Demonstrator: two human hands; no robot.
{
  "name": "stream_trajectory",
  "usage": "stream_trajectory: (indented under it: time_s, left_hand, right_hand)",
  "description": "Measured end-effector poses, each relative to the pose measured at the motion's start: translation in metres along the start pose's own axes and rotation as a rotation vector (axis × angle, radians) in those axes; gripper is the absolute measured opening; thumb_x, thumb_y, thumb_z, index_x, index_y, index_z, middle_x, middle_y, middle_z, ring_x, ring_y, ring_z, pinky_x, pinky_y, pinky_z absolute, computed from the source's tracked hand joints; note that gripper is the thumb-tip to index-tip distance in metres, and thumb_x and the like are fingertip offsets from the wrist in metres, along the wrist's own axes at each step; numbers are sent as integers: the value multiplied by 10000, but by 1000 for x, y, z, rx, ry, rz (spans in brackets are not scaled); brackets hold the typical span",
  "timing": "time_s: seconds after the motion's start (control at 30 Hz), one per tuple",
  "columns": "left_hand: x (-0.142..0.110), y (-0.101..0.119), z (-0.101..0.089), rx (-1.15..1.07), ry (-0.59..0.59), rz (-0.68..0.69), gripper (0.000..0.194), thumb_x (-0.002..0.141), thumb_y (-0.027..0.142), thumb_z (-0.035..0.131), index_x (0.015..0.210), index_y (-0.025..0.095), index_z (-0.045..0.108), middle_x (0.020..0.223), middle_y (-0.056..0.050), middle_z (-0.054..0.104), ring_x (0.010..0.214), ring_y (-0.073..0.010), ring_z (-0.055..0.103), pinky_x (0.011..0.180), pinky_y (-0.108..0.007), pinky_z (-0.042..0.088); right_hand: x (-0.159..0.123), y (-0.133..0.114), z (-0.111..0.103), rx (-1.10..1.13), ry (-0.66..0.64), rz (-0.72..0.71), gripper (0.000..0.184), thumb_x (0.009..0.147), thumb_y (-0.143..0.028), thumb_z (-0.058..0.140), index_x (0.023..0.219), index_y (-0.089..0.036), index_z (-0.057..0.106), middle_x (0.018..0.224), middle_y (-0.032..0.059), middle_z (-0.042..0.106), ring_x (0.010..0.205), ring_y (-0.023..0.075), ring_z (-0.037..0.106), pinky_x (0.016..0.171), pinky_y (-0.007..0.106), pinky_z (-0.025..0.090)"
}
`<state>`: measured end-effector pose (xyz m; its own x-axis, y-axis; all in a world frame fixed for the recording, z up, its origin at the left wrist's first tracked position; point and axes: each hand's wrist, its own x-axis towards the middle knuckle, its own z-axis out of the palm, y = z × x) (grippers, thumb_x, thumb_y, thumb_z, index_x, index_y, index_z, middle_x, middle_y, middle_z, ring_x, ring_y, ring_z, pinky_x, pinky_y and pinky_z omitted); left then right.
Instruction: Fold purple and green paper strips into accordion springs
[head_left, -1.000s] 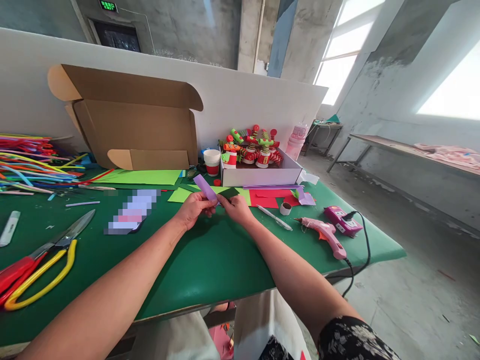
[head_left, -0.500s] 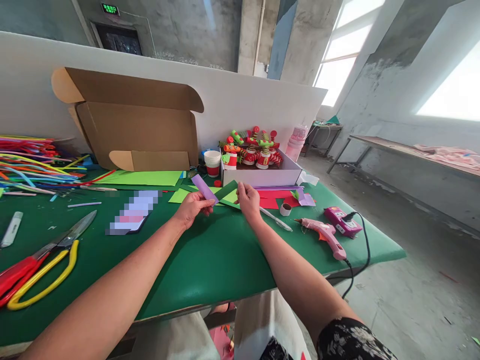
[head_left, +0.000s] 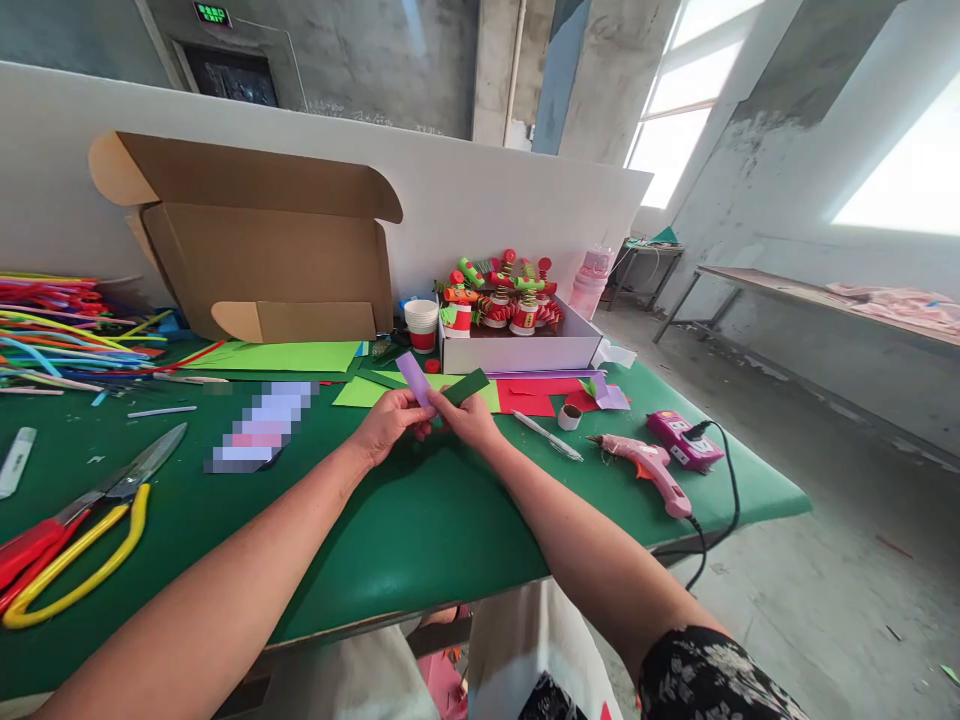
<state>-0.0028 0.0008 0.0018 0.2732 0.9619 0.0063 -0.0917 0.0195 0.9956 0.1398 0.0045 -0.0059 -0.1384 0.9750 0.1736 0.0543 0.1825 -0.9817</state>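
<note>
My left hand (head_left: 390, 427) is closed in a pinch on a purple paper strip (head_left: 412, 377), whose upper end points up and left. Close beside it, my right hand (head_left: 472, 420) pinches near the join of the purple strip and a dark green paper strip (head_left: 466, 386). The green strip slants up to the right above my right fingers. Both thumbs almost meet where the strips cross; my fingers hide the crossing itself. Behind my hands lie light green paper (head_left: 358, 392) and red paper pieces (head_left: 531, 398).
A pink glue gun (head_left: 651, 468) and its purple power block (head_left: 684, 440) lie at right, near a pen (head_left: 547, 437) and a paper ring (head_left: 569, 417). Scissors (head_left: 112, 510) and a phone (head_left: 262, 428) lie left. Behind stand paper cups (head_left: 422, 325) and a box (head_left: 517, 355) of figures.
My right hand has moved left, from the green strip's far end to beside my left hand. The strips now cross between my fingertips. The view has shifted slightly.
</note>
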Motion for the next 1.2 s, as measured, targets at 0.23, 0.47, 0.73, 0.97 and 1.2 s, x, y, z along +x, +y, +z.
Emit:
stream_trajectory:
  time_s: [0.23, 0.47, 0.73, 0.97, 1.2]
  left_hand:
    - [2, 1, -4, 7, 21, -27, 276, 502, 327, 816, 654, 156, 661, 530, 8, 594, 473, -123, 521, 476, -256, 416]
    - [2, 5, -8, 20, 64, -27, 274, 520, 341, 795, 659, 152, 655, 513, 8, 589, 466, -122, 517, 469, -252, 410]
    - [4, 4, -11, -114, 138, 10, 304, 501, 353, 825, 652, 150, 656, 500, 9, 590, 473, -116, 510, 484, -254, 422]
    - [1, -2, -3, -74, -8, -25, 275, 485, 321, 835, 637, 150, 683, 523, 1, 604, 491, -127, 529, 487, -258, 422]
    - [2, 2, -3, -14, 10, -35, 298, 469, 338, 842, 656, 162, 692, 550, 5, 612, 478, -125, 523, 483, -264, 417]
  right_hand:
    - [6, 0, -10, -147, 139, -127, 525, 730, -705, 562, 570, -221, 438, 496, -53, 400, 450, 110, 485, 445, 225, 391]
    - [16, 5, -27, -199, 307, -155, 543, 776, -699, 493, 547, -226, 356, 472, -66, 272, 428, 113, 522, 390, 191, 342]
    - [13, -3, -26, 186, 238, 48, 541, 740, -730, 552, 638, -203, 487, 497, -69, 405, 414, 67, 401, 474, 231, 504]
    - [4, 7, -2, -102, -152, -52, 541, 759, -698, 558, 608, -178, 539, 543, -5, 533, 494, 104, 484, 472, 227, 441]
    - [2, 3, -12, -406, -36, -252, 502, 874, -611, 445, 581, -204, 441, 520, -40, 424, 526, 103, 420, 519, 223, 342]
